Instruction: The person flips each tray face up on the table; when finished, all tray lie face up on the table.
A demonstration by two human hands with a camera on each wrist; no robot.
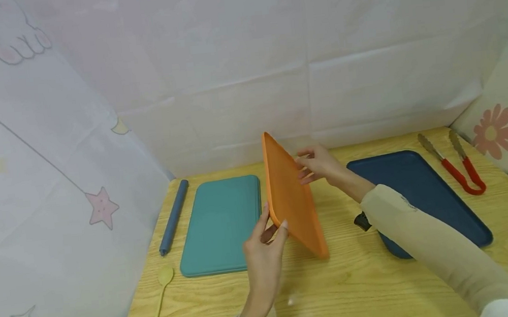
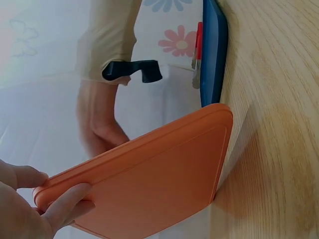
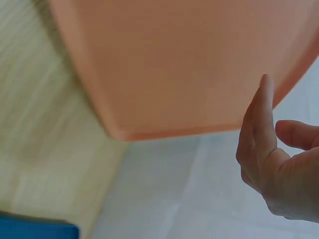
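An orange tray (image 1: 292, 200) stands tilted on its edge near the middle of the wooden table. My left hand (image 1: 263, 257) pinches its near upper corner between thumb and fingers; the left wrist view shows this grip, with the tray's underside (image 2: 154, 184) facing that camera. On the other side, my right hand (image 1: 319, 165) is at the tray's far upper part. Its fingers (image 3: 261, 119) are fairly straight and lie at or very close to the tray's inner face (image 3: 174, 64). Whether they touch it cannot be told.
Left of the orange tray lies a teal tray (image 1: 223, 222), face down. Further left are a dark blue rod (image 1: 174, 218) and a yellow long-handled spoon (image 1: 165, 276). A navy tray (image 1: 403, 180) lies under my right forearm, with red-handled tongs (image 1: 459, 172) beyond. A white printed sheet (image 1: 225, 54) hangs behind.
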